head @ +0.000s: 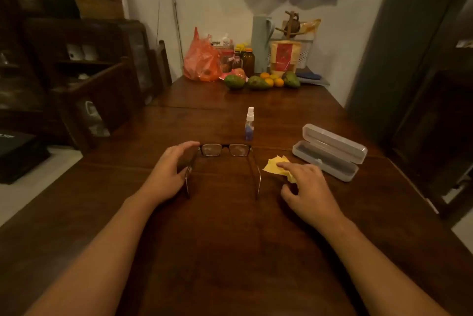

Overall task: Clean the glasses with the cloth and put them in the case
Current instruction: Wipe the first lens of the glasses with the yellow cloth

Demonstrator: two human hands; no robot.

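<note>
Dark-framed glasses [225, 149] stand on the wooden table [230, 239] with both arms unfolded toward me. My left hand [169, 174] is cupped around the glasses' left arm, fingertips touching the frame's left corner; the glasses still rest on the table. A yellow cloth [275, 166] lies just right of the glasses. My right hand [307, 189] lies on it, index finger pressing its top, thumb held apart, and part of the cloth is hidden under the fingers. The clear plastic case [330, 153] lies open to the right of the cloth.
A small spray bottle [249, 125] stands just behind the glasses. Fruit [258, 82], jars, an orange plastic bag [202, 59] and a tall jug crowd the table's far end. A dark chair [102, 100] stands at the left side, a dark cabinet at the right.
</note>
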